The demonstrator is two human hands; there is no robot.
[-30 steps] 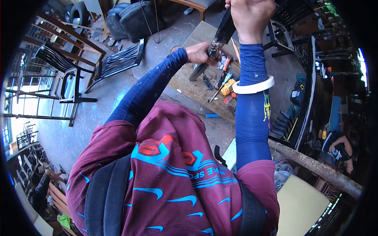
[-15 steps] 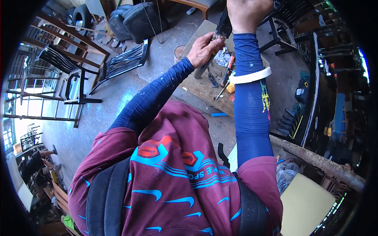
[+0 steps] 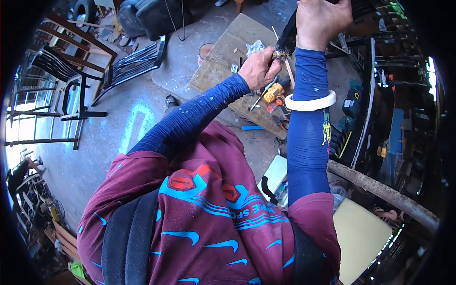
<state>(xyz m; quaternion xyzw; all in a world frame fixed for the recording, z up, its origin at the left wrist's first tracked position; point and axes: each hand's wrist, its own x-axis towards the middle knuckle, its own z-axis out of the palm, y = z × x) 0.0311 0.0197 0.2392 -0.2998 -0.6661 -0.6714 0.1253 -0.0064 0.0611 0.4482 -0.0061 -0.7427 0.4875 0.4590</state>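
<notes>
My left hand is closed at the ragged, splintered end of a black wooden bar, above the low wooden table. The bar slants up toward my right hand, which is curled at the top edge of the picture. What the right fingers grip is hidden behind the hand and by the picture's edge. A white ring like a roll of tape circles my right forearm. On the table below my hands lie a yellow drill, a thin screwdriver and a crumpled silvery wrapper.
Black slatted chair frames stand on the floor to the left, with a loose chair back beside them. Dark cushions and a tyre lie at the back. A rusty pipe and a cream panel are at the right.
Both hands and the black bar have shifted right in the picture. The view has also moved, and more of the table and the yellow drill now shows.
</notes>
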